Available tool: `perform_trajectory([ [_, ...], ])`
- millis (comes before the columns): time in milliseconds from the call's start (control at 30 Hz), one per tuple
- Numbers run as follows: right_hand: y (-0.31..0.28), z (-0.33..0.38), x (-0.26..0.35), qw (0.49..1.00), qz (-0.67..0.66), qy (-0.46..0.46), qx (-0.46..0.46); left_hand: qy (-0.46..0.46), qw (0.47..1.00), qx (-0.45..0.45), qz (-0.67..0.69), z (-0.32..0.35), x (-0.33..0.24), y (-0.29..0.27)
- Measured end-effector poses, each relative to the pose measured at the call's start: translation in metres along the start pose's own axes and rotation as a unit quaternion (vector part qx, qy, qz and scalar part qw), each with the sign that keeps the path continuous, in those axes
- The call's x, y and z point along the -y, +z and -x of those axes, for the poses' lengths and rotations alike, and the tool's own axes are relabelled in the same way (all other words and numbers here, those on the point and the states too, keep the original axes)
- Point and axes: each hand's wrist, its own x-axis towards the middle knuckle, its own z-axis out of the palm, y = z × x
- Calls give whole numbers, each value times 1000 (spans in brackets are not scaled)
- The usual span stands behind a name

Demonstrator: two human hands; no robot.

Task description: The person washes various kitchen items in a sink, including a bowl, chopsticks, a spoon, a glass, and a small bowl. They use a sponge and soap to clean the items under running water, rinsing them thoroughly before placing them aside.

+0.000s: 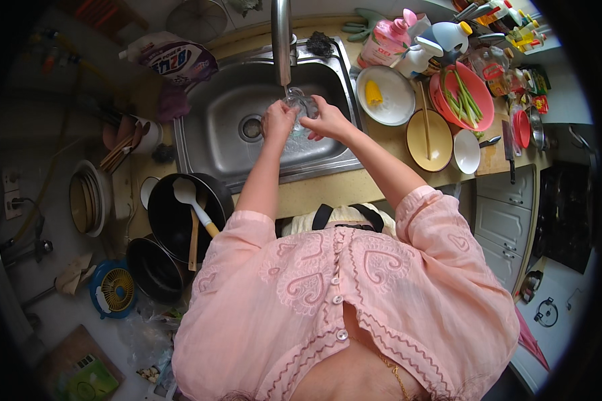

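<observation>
Over the steel sink (211, 100), my left hand (279, 121) and my right hand (328, 121) hold a clear glass vessel (303, 102) between them. Its exact shape is partly hidden by the fingers. The left fingers are bent against its left side, while the right thumb and fingers curve round the right side. Directly above stands the faucet (282, 50), its spout ending close to the glass. Left of my hands the round drain (251, 127) shows in the basin floor.
Right of the sink stand a white bowl (398, 107) with a yellow piece in it, a yellow bowl (429, 150) and a pink basin (487, 107) with green stalks. A knife (508, 150) lies farther right. Dark pots (169, 212) crowd the lower left; a purple-white package (180, 63) is behind.
</observation>
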Motion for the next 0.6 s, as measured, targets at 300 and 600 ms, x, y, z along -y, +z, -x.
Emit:
perform_trajectory([
  [300, -5, -3, 5, 999, 39, 35, 8, 159, 983, -73, 47, -6, 23, 17],
  [600, 16, 4, -4, 995, -2, -87, -49, -51, 989, 6, 139, 14, -5, -3],
])
